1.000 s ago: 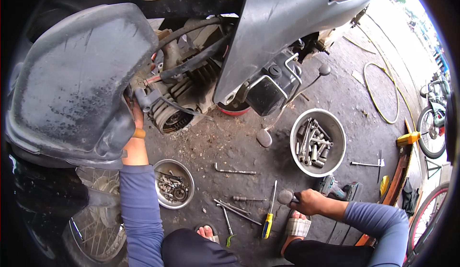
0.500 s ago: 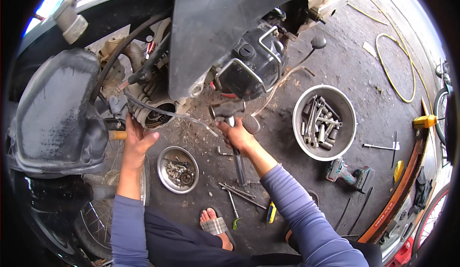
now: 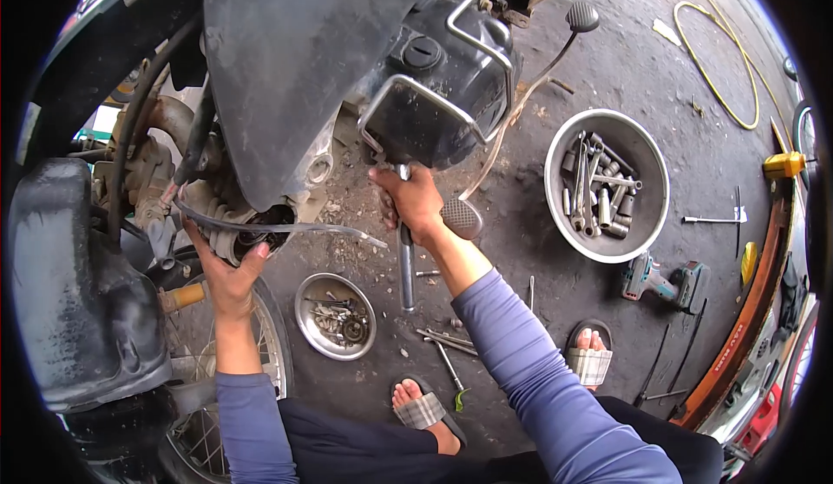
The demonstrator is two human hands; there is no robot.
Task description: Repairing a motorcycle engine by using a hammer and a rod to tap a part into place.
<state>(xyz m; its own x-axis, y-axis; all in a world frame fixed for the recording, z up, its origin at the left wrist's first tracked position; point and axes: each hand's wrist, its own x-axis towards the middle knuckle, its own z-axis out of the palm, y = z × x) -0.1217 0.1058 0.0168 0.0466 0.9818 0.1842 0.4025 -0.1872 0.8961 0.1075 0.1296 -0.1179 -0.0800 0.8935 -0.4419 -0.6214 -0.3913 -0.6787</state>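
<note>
Looped yellow hose [image 3: 751, 126], cordless drill [image 3: 662, 288], dark gritty ground [image 3: 514, 232]

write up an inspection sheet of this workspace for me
Surface: dark ground, stained, with loose grit
Job's things: exposed motorcycle engine; metal handle, its head end not visible
Clutter: large bowl with sockets and wrenches; small bowl with loose parts; cordless power tool on the ground
Hands: left open against the engine; right closed around the handle
Cables: black tube across the engine; yellow hose looped
Surroundings: spoked wheel behind the left forearm
</note>
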